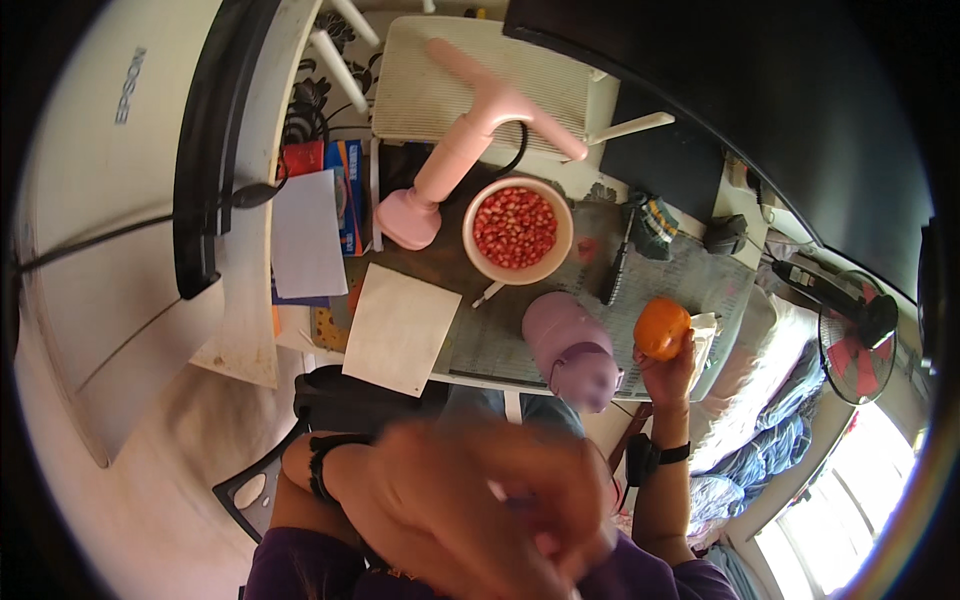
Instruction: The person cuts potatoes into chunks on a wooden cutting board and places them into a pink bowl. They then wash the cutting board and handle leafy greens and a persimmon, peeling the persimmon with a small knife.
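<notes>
My right hand [669,375], a dark watch on its wrist, holds an orange persimmon-like fruit [661,328] above the right front of the desk, beside a crumpled white tissue or cloth [703,341]. Large and blurred, my left hand [502,480] is raised close to the camera with curled fingers; whether it holds anything cannot be made out. A cream bowl [469,251] of red pomegranate seeds [516,227] stands mid-desk. In front of it is a purple lidded bottle or tumbler [566,337]. A blank cream sheet [402,328] lies to the left.
Behind the bowl rises a pink T-shaped stand [457,154]. White papers [309,232] and books lie at the left, near an Epson-marked printer [127,150]. A black comb-like item [618,262] and dark patterned cloth [655,229] are right of the bowl; a large black screen [765,97] overhangs the back right.
</notes>
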Motion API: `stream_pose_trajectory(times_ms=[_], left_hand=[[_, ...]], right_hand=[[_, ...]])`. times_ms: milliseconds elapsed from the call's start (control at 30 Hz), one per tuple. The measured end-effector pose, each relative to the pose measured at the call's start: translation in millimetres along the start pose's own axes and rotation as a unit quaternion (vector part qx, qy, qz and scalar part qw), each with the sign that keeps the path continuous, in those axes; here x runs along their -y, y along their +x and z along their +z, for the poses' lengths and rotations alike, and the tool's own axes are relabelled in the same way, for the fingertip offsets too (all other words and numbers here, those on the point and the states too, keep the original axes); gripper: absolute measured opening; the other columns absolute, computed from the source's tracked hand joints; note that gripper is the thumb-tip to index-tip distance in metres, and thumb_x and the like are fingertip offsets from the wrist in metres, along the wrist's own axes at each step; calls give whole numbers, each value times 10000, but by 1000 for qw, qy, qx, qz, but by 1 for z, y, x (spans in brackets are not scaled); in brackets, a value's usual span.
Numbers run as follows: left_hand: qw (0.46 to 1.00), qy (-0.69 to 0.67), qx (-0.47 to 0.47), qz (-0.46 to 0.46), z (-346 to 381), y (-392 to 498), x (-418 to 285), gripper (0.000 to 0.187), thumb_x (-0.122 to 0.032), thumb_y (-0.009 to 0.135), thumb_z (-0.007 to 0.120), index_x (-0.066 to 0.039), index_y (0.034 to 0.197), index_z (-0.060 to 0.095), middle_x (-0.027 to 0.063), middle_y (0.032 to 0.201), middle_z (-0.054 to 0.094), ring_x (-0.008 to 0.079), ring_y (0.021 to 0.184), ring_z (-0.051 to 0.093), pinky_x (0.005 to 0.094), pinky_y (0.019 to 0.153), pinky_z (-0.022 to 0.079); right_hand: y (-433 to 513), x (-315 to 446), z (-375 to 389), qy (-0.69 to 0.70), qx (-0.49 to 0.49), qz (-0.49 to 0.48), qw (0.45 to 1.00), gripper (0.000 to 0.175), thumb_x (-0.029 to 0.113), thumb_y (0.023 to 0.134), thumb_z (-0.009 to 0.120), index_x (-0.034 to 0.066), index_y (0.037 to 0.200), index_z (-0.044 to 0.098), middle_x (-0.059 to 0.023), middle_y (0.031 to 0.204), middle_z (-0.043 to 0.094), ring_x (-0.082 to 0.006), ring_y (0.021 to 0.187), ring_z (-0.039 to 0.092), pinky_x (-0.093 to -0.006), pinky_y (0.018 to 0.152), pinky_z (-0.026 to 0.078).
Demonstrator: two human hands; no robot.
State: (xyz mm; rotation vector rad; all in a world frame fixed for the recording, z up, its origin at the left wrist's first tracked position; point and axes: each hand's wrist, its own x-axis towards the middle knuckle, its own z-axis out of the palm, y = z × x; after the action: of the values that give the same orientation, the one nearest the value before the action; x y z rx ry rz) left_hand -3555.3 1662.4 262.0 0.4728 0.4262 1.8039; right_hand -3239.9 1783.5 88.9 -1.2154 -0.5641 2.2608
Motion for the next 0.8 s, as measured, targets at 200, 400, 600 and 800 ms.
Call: stream_pose_trajectory(times_ms=[200,400,600,800], left_hand=[[597,770,-203,-96,-130,-7,65,317,-209,808,645,11,1017,555,112,733,586,187,598,585,312,541,459],[744,534,-310,-254,-184,-15,114,306,-182,865,534,13,1092,472,121,775,631,182,581,643,284,484,508],[815,392,-354,-238,-180,0,117,300,-50,845,437,20,1136,449,134,1017,584,222,782,644,316,614,576],[828,369,-343,-245,-173,-1,116,294,-65,850,452,28,1129,464,140,1012,592,227,781,644,306,595,571]], right_hand=[[-4,3,-5,24,-23,-25,999,520,503,851,476,134,1216,442,-77,1140,535,-232,910,544,-355,623,460],[-16,-1,-7,51,-16,-11,999,502,512,856,460,128,1179,466,-80,1114,548,-216,900,557,-348,636,458],[-28,-5,-5,76,6,19,997,478,475,880,444,77,1140,486,-85,1031,585,-198,859,586,-317,631,483],[-43,0,-14,56,9,27,998,463,475,887,430,84,1128,488,-75,1028,586,-197,885,578,-331,664,471]])
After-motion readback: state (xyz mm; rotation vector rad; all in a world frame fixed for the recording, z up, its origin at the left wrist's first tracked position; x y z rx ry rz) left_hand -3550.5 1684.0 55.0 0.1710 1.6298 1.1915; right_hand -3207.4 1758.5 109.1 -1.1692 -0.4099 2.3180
